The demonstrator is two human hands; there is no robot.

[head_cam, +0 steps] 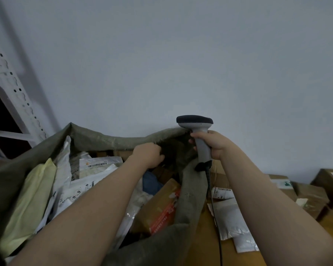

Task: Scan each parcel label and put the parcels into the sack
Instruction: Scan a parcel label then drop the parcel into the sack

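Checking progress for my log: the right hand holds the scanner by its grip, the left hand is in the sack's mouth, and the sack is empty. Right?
Not empty. The head view shows the sack holding a yellow mailer, white mailers and a brown box. The rest stands.

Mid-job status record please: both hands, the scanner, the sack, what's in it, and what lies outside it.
left hand: inside the sack mouth, fingers curled; what it holds, if anything, is hidden
right hand: grip closed round the scanner handle
scanner: upright, head above the sack's far rim, cable hanging down
sack: green woven, open
in sack: yellow mailer, labelled white bag, brown box with orange tape
outside sack: grey mailers and cardboard boxes to its right
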